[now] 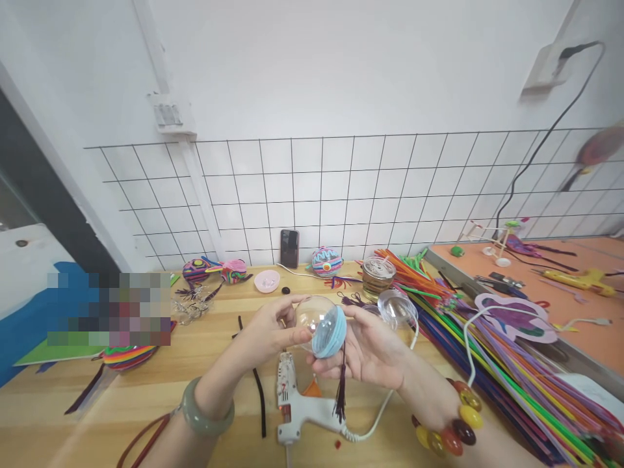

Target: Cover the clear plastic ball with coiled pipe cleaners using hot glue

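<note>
Both my hands hold a clear plastic ball point(319, 325) above the wooden table point(214, 364). Its right half is wound with light blue pipe cleaner, and a dark maroon tassel point(340, 390) hangs from it. My left hand point(273, 331) pinches the clear side of the ball with thumb and fingers. My right hand point(373, 348) cups the blue side from below. A white glue gun point(299, 403) lies on the table just under my hands. Another clear half shell point(396, 307) rests behind my right hand.
A large pile of coloured pipe cleaners point(487, 344) runs along the right. Finished wrapped balls point(326, 260), a pink dish point(266, 281), a phone point(289, 247) and a jar point(377, 276) stand by the wire grid. Black pipe cleaners point(260, 390) lie on the table. An orange table point(560, 286) lies right.
</note>
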A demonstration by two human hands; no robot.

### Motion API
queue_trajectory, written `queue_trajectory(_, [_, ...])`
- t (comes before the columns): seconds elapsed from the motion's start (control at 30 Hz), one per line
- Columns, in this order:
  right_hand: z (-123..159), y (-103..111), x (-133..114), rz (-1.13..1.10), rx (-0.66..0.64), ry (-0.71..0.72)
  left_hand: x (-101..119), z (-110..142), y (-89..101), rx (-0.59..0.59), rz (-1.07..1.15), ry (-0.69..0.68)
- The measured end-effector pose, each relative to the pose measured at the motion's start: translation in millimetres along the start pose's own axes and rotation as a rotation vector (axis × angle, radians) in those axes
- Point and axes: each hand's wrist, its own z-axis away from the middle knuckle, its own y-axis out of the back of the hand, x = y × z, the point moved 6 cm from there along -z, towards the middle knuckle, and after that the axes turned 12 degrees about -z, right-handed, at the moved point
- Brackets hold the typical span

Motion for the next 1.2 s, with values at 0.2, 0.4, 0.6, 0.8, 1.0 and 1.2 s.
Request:
queue_trajectory(0.2, [-2.6,2.4,5.3,0.009,-0.011,-0.040,3.1,2.2,3.2,0.074,-0.128,-0.023])
queue_trajectory(0.4, [-4.1,5.5,6.1,0.020,-0.016,-0.043,12.4,5.1,4.7,0.104,-0.208,-0.025])
queue_trajectory(0.6, [-2.0,3.5,6.7,0.017,-0.031,-0.041,21.5,8.6,3.8,0.071,-0.062,-0.017])
queue_trajectory(0.8, [-2.2,3.2,7.1,0.021,-0.076,-0.006,23.7,12.0,-0.8,-0.020,0.050,-0.071])
queue_trajectory(1.0, [-2.8,2.3,7.9,0.021,-0.091,-0.001,23.5,14.6,-5.0,-0.079,0.133,-0.082])
queue_trajectory(1.2, [-1.9,0.8,8.0,-0.012,-0.034,-0.023,15.3,10.0,-12.2,-0.084,0.312,-0.055])
